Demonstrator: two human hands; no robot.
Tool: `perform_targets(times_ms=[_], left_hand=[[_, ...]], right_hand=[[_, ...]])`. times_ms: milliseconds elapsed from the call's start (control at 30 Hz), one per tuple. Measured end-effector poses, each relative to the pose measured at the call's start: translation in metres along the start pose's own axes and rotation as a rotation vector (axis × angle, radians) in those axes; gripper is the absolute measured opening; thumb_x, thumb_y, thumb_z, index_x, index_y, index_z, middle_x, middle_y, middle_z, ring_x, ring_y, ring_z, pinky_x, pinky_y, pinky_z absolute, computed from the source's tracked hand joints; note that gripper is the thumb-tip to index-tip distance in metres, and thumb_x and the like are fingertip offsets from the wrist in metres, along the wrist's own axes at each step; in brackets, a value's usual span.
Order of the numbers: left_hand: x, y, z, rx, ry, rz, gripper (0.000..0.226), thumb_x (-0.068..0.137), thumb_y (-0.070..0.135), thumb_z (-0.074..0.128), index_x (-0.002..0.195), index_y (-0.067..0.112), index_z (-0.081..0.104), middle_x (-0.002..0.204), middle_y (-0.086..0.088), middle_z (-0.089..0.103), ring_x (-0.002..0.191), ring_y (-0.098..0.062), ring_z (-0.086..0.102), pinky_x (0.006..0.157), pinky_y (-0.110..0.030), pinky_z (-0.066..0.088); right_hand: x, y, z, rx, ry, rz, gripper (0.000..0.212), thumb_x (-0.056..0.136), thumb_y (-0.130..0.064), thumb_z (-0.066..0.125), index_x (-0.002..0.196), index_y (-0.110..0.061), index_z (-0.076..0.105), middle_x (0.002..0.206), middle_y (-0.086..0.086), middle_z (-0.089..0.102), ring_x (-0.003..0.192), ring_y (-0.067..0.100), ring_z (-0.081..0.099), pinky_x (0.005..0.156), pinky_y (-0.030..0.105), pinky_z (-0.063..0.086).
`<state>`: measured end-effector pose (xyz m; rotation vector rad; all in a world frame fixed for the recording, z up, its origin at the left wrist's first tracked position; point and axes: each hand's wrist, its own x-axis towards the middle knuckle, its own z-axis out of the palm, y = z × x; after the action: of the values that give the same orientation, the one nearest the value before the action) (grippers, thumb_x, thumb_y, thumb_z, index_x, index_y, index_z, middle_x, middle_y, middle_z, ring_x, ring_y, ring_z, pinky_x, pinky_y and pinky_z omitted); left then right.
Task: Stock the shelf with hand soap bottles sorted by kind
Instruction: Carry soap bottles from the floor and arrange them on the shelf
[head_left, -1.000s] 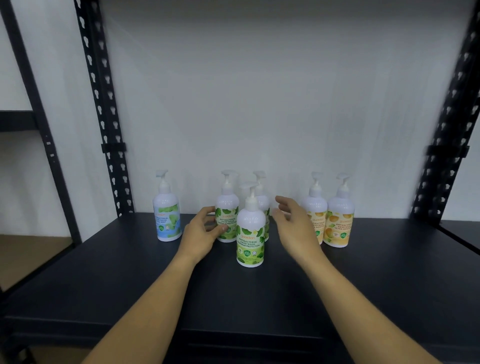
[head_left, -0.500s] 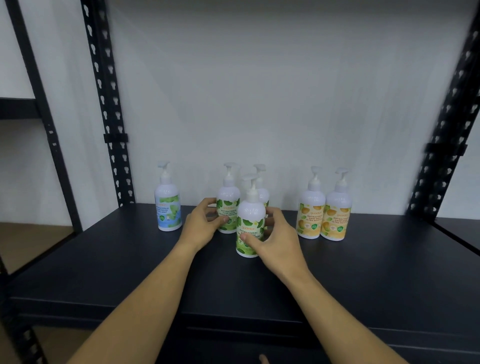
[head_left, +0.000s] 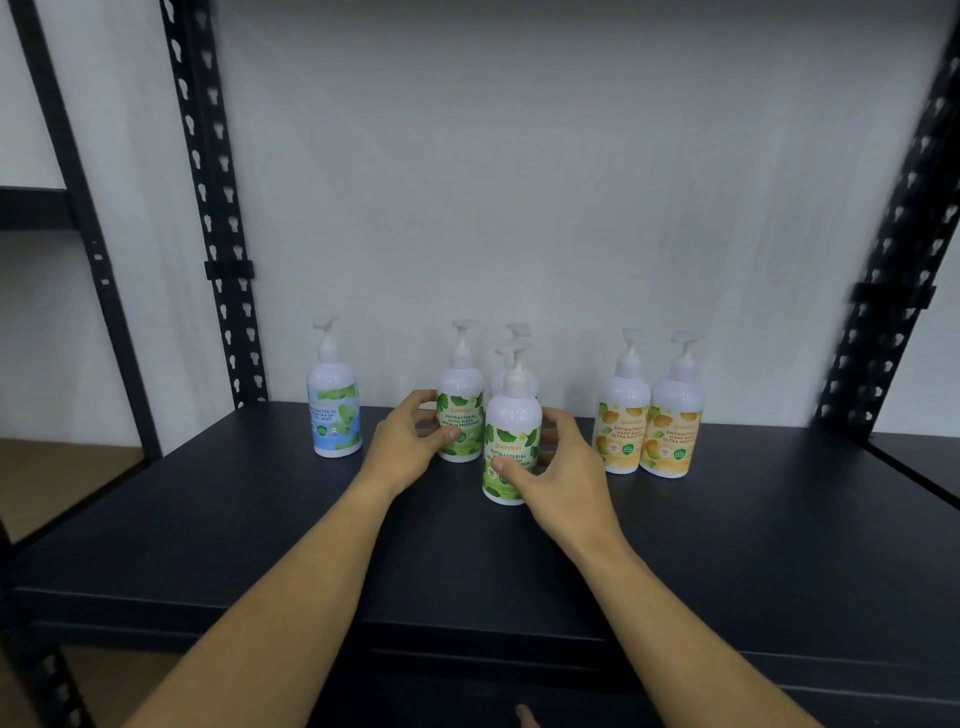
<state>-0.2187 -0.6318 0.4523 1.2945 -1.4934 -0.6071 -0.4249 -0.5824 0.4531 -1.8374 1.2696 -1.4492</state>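
Observation:
Several white pump bottles stand on the black shelf (head_left: 753, 545). A blue-label bottle (head_left: 333, 410) is alone at the left. Three green-label bottles cluster in the middle: one at the back left (head_left: 460, 410), one mostly hidden behind (head_left: 519, 338), and one in front (head_left: 511, 441). Two orange-label bottles (head_left: 623, 421) (head_left: 672, 426) stand side by side at the right. My left hand (head_left: 402, 449) grips the back-left green bottle. My right hand (head_left: 561, 475) wraps around the front green bottle, thumb across its label.
Black perforated uprights (head_left: 208, 208) (head_left: 904, 249) frame the bay at left and right, with a white wall behind. Another shelf board (head_left: 31, 208) lies at the far left. Bare shelf surface stretches in front of and beside the bottles.
My right hand moved left and closed around the front green bottle. My left hand stayed on the back-left green bottle. The view shifted slightly.

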Motion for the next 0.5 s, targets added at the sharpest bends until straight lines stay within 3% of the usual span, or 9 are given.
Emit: perform_targets(times_ms=[267,400,500], left_hand=[[0.0004,0.0007,0.0007,-0.011,-0.018,0.009,0.047,0.084,0.021,0.076,0.124,0.031,0.053,0.114,0.003,0.069,0.103,-0.01,0.065,0.082,-0.019,0.048],[0.0001,0.0011,0.0019,-0.009,-0.02,0.011,0.048,0.084,0.021,0.076,0.125,0.029,0.053,0.114,0.003,0.069,0.102,-0.009,0.065,0.079,-0.015,0.047],[-0.0012,0.0028,0.0015,-0.004,-0.021,0.009,0.049,0.084,0.022,0.076,0.127,0.028,0.053,0.113,0.004,0.068,0.1,-0.007,0.065,0.076,-0.011,0.046]], right_hand=[[0.0013,0.0025,0.0004,0.013,-0.003,-0.012,0.062,0.077,-0.027,0.083,0.13,-0.029,0.05,0.114,-0.015,0.061,0.1,-0.008,0.058,0.077,0.008,0.047],[0.0031,0.0053,0.0017,0.025,0.0,-0.019,0.063,0.077,-0.027,0.083,0.131,-0.029,0.05,0.117,-0.014,0.062,0.104,-0.003,0.059,0.085,0.018,0.052],[0.0041,0.0064,0.0018,0.031,-0.005,-0.019,0.064,0.078,-0.026,0.083,0.133,-0.028,0.05,0.118,-0.013,0.062,0.105,-0.002,0.059,0.084,0.015,0.051]])
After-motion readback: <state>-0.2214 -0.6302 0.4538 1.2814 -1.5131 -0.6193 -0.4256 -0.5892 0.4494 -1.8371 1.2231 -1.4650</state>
